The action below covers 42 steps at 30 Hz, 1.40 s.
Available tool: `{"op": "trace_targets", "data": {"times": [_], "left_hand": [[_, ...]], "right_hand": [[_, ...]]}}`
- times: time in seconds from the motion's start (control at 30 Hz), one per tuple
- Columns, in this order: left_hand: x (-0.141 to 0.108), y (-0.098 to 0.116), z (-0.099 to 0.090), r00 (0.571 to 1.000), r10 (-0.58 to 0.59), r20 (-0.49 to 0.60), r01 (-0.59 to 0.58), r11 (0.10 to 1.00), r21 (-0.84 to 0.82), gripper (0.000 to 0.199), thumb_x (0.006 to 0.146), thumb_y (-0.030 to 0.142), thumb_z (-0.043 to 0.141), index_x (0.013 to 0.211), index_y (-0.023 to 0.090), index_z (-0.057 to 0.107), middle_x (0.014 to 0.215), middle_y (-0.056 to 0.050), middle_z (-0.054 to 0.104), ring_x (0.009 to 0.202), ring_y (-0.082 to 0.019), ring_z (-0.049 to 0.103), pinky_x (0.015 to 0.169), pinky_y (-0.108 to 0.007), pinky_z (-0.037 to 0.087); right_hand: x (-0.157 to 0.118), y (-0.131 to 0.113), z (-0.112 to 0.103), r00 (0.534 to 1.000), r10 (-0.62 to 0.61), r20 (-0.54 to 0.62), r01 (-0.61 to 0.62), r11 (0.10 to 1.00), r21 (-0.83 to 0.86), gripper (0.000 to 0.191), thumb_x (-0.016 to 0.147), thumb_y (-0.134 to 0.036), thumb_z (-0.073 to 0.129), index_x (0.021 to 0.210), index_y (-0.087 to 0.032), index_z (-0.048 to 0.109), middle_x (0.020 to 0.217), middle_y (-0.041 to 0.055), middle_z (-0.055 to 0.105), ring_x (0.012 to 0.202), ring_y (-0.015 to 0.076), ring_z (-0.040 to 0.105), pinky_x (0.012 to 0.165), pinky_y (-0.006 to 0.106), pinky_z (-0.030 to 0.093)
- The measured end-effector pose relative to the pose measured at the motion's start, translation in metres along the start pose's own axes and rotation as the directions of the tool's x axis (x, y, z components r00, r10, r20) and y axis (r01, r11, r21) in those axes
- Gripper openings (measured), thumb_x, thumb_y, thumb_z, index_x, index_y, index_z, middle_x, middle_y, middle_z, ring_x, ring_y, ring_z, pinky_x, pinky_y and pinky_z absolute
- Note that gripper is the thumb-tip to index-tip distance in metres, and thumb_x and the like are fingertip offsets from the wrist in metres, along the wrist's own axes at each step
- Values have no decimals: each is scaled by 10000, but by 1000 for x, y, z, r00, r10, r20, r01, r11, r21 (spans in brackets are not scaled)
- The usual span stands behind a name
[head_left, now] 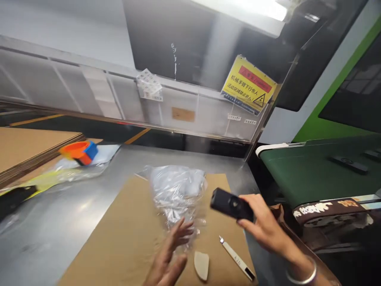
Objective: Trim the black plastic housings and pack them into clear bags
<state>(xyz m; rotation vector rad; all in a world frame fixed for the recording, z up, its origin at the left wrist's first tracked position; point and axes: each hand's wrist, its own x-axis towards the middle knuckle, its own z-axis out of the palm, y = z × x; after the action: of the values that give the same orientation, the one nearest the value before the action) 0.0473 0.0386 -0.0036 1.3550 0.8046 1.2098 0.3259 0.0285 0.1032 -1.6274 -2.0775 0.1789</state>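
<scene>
My right hand point(262, 224) grips a black remote control point(230, 203) over the right side of a cardboard sheet point(125, 226). Fingers apart and holding nothing, my left hand point(171, 254) hovers near the lower end of a heap of clear plastic bags point(178, 190). A pale, rounded wedge-shaped piece point(201, 265) lies on the cardboard just right of that hand. Further right, a white pen-like tool with a pointed metal tip point(236, 257) rests on the cardboard, below the remote.
A green conveyor belt point(321, 167) on the right carries another dark remote point(348, 164). Stacked cardboard point(35, 149) and an orange-and-blue tape dispenser point(80, 151) are at the left. Behind the metal table point(56, 230) stands a clear panel with a yellow warning sign point(249, 85).
</scene>
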Motion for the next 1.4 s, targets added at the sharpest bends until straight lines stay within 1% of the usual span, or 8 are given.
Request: {"op": "trace_targets", "data": {"times": [0.1,0.27,0.4,0.57,0.83,1.07,1.23,1.4], "left_hand": [[-5,2,20,995,87,55,-73,972,-223,688,775,542,525,1378,308,288,1360,-71,438,1271,-287,354,1022,-393,340],[-35,1,8,998,6,-60,-22,965,-260,432,874,328,470,1295,303,375,1057,-45,571,1017,-195,547,909,-319,429],[-63,-3,-15,999,39,8,-39,999,-22,407,852,193,505,1244,275,435,956,-34,572,876,-148,569,844,-277,450],[-78,-5,-23,998,51,40,-54,996,72,392,829,135,506,1191,281,465,945,-32,601,846,-141,593,774,-259,485],[-84,-5,-28,979,159,132,-187,951,245,524,736,65,564,1228,230,496,985,-80,657,861,-190,633,777,-305,498],[-85,7,-36,985,1,174,-46,965,258,426,728,94,575,1146,172,606,926,-118,694,820,-236,640,760,-334,473],[-85,9,-39,960,-81,268,35,985,171,271,675,124,626,930,165,710,802,-121,692,718,-252,612,698,-328,433],[-90,14,-41,941,-221,256,200,974,103,259,671,133,611,901,180,722,703,-93,668,630,-222,580,637,-306,407]], "right_hand": [[-22,-62,76,992,-126,6,123,974,192,467,777,-221,584,1211,-192,415,1113,92,534,1009,228,494,858,367,445],[-62,-90,160,960,-244,-139,277,903,328,593,856,-441,484,1334,-148,292,1169,147,521,1054,261,506,863,408,459],[-80,-65,169,999,12,-45,5,937,350,398,904,-435,394,1213,-195,467,1127,109,563,1045,227,537,853,366,476],[-79,-5,164,964,194,-182,-208,976,-64,393,904,-412,360,1125,-142,540,1034,158,581,995,291,523,826,494,438],[-80,-17,215,998,54,32,-53,998,-32,417,850,-396,492,1218,-200,512,1154,129,545,1031,277,491,851,468,432],[-80,-75,172,998,-20,66,7,981,195,384,886,-253,441,1268,-213,435,1133,99,512,1049,214,483,850,383,466],[-82,-126,128,850,-501,163,368,787,495,591,847,-155,477,1391,-243,264,1236,111,453,1105,253,436,888,444,416],[-77,-133,126,872,-461,166,348,821,452,594,832,-104,464,1385,-231,288,1177,112,495,1017,229,487,821,411,439]]}}
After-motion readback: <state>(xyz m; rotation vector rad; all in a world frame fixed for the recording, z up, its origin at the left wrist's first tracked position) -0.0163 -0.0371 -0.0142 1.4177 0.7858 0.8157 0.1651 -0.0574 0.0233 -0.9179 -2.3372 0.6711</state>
